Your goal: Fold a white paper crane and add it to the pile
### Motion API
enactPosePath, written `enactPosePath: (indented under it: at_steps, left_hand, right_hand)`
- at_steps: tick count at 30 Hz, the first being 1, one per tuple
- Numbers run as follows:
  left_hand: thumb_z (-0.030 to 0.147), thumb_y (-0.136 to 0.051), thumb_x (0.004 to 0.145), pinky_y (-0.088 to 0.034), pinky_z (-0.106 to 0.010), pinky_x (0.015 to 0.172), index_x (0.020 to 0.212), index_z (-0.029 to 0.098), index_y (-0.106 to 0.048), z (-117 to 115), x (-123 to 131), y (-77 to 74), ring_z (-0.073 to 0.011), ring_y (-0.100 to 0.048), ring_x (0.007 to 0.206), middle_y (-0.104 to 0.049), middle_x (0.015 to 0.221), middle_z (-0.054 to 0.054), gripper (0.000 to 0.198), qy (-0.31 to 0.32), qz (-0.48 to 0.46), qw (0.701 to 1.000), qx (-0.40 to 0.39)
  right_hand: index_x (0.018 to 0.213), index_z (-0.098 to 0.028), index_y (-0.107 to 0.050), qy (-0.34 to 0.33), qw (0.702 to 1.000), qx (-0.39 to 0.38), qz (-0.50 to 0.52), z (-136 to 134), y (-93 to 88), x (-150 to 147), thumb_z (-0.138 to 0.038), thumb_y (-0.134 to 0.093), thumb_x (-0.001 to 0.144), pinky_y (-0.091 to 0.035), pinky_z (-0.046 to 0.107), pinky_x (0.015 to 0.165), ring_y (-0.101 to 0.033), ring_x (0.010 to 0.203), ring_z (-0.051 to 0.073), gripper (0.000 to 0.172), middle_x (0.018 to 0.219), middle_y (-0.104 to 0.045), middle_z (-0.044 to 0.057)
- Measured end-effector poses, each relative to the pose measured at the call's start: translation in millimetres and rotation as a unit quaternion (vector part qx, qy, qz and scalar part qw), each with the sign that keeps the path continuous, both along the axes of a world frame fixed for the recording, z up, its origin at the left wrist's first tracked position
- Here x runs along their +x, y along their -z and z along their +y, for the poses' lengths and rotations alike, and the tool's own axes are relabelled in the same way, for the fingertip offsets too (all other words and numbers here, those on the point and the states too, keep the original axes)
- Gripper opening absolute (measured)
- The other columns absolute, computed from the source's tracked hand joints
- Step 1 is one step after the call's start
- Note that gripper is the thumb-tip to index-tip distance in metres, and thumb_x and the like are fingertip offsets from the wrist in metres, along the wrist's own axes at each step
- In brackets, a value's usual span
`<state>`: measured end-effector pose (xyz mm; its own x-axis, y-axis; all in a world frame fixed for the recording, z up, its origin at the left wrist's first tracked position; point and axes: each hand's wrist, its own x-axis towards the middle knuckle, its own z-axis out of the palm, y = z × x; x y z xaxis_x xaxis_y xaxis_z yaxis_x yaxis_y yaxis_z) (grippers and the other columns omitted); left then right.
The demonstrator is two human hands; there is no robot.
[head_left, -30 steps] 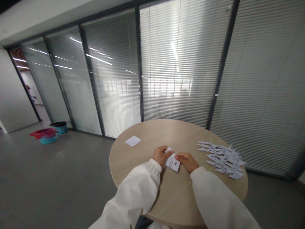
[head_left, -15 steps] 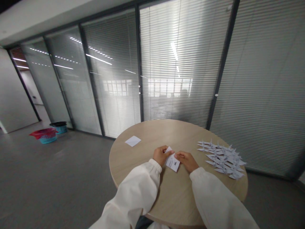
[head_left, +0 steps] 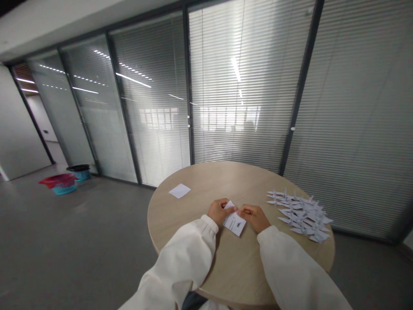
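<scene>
Left hand (head_left: pixel 220 211) and right hand (head_left: pixel 254 216) have crept closer, both pinching the printed paper (head_left: pixel 234 224) to steady it. Paper cranes (head_left: pixel 300 216) lie heaped nearby.

A round wooden table (head_left: pixel 193 211) carries a white paper square (head_left: pixel 180 190) and a heap of origami cranes (head_left: pixel 300 215).

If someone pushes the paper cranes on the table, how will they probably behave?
The paper cranes look like thin folded paper, so a push would likely scatter them. Their pointed tips seem easily bent, and overlapping ones may drag together.
</scene>
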<state>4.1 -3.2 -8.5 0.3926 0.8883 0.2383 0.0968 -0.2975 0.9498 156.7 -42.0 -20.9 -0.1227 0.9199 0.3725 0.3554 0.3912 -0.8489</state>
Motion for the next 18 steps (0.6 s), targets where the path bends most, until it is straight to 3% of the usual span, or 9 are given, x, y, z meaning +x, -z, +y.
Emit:
enactPosePath:
  at_steps: [10, 18]
  left_hand:
    - [0.038, -0.062, 0.056, -0.038, -0.019, 0.045, 0.061, 0.011, -0.053, 2.5, -1.7, -3.8, -0.0088, -0.049, 0.048, -0.053, 0.053, 0.001, 0.029, -0.054, -0.059, 0.996, 0.027]
    - [0.034, -0.065, 0.055, -0.033, -0.016, 0.041, 0.067, 0.012, -0.053, 5.8, -2.7, -0.7, -0.0060, -0.044, 0.044, -0.049, 0.051, 0.004, 0.027, -0.041, -0.053, 0.997, 0.038]
  right_hand:
    - [0.072, -0.014, -0.059, -0.016, 0.998, -0.043, 0.052, 6.1, 4.3, -0.6, -0.049, -0.053, 0.065, -0.045, 0.025, 0.056, -0.058, 0.061, 0.016, 0.036, 0.066, -0.063, 0.003]
    - [0.068, -0.015, -0.059, 0.020, 0.999, -0.028, 0.041, 4.9, 2.4, -0.6, -0.047, -0.051, 0.067, -0.044, 0.025, 0.055, -0.057, 0.061, 0.016, 0.033, 0.064, -0.062, 0.003]
